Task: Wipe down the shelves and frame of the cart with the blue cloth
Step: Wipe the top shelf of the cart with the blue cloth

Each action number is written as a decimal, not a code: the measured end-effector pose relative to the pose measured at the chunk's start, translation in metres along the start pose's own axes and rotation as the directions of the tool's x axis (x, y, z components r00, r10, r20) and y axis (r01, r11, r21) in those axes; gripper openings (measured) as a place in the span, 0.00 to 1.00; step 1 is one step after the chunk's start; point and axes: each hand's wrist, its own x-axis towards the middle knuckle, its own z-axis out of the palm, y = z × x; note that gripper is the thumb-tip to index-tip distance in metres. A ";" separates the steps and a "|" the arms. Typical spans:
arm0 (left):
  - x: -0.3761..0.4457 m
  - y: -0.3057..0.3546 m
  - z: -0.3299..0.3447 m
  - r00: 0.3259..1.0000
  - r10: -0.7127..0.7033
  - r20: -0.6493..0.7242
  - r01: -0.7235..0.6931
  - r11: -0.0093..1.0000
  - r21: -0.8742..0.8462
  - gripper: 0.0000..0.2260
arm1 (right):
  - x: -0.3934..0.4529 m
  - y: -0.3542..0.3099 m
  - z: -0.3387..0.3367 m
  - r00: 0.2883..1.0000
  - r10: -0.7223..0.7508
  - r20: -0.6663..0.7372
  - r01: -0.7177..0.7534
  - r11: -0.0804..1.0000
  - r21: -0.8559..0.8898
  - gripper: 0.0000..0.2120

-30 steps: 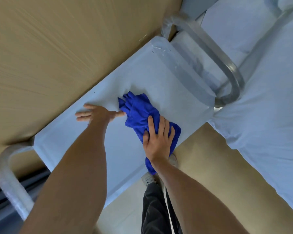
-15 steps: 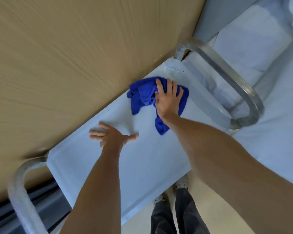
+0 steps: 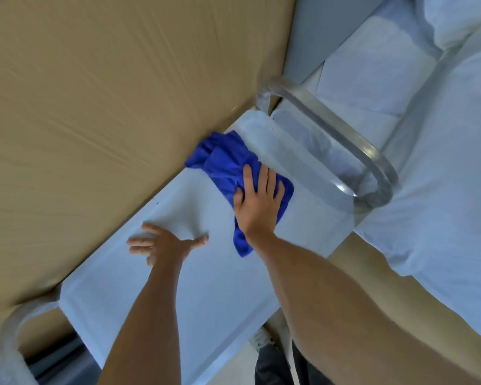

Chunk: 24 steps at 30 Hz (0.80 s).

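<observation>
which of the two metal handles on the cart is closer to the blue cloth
The right handle, at the cart's end beside the bed; the blue cloth lies near it.

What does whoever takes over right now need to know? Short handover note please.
Right hand: flat on the blue cloth, pressing it onto the cart's top shelf at the far end, near the metal handle.
Left hand: open, fingers spread, resting on the shelf.
Done: cannot tell how much of the shelf is wiped.
Left: rest of this shelf, any lower shelves (not in view), and the frame.
</observation>
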 end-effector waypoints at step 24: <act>-0.012 0.112 0.000 0.980 0.196 0.026 -0.196 0.981 -0.001 0.65 | 0.146 -0.012 -0.003 0.988 0.154 -0.033 -0.152 0.987 0.055 0.23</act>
